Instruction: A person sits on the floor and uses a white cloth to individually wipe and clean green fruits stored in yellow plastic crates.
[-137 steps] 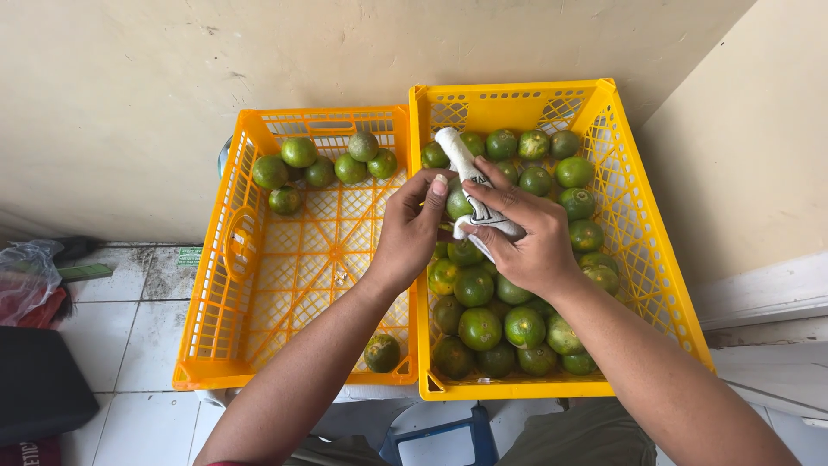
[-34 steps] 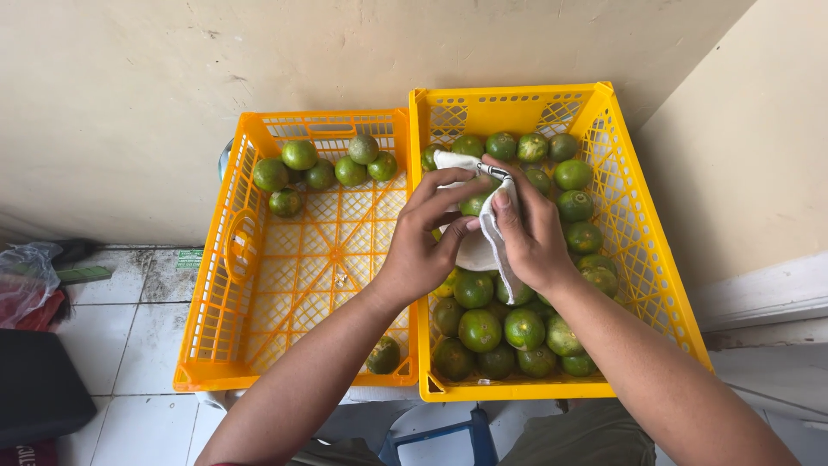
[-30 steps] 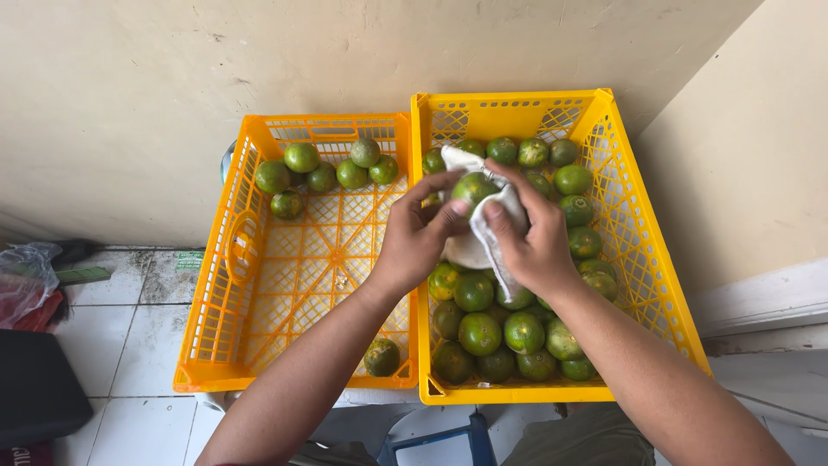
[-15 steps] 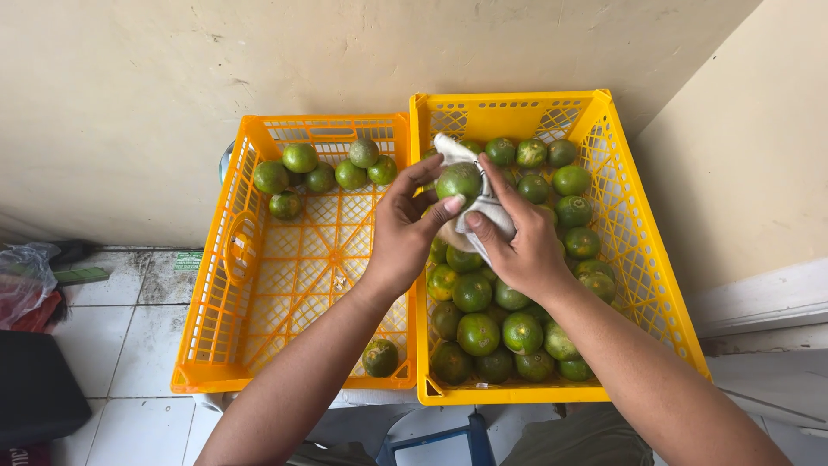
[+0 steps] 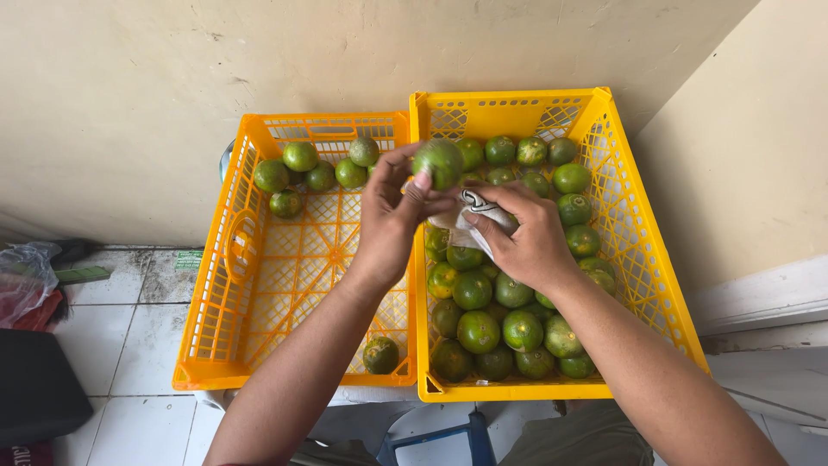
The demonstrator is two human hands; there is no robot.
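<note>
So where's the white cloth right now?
In the head view the white cloth is bunched in the right hand, over the far half of the right crate, beside the green fruit in the left hand.

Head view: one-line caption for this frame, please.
Left hand lifts a green orange; right hand grips a cloth over two yellow crates.

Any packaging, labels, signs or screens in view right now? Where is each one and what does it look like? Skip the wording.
Plastic bag: far left on the floor, crumpled, clear over something reddish.
Small label: flat on the floor tiles left of the left crate, rectangular, green and white.
Dark object: bottom-left corner, black with a reddish strip below; what kind it is cannot be told.
No signs or screens show.
</note>
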